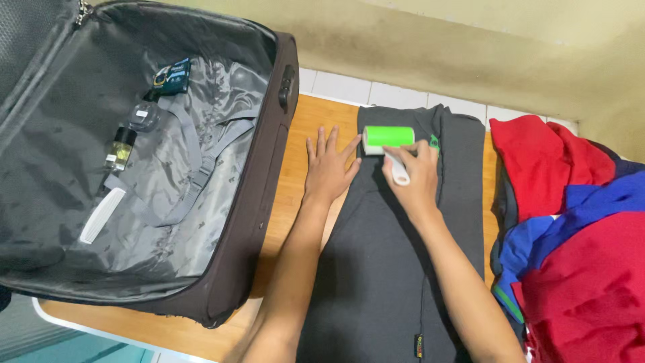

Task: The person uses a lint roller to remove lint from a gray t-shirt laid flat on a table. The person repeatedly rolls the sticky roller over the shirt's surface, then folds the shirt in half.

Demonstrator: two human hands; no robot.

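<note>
A dark grey folded garment [396, 269] lies flat on a wooden table [295, 154]. My right hand [415, 176] grips the white handle of a lint roller [388, 137], whose green roll rests near the garment's top edge. Beside it, my left hand [329, 165] lies flat with fingers spread, pressing on the table and the garment's left edge.
An open dark suitcase [222, 202] with grey lining fills the left side; in it lie a small glass bottle [121, 149], a white comb [102, 215] and a small dark packet [171, 76]. A heap of red and blue clothes [578, 228] lies at the right. A wall runs behind.
</note>
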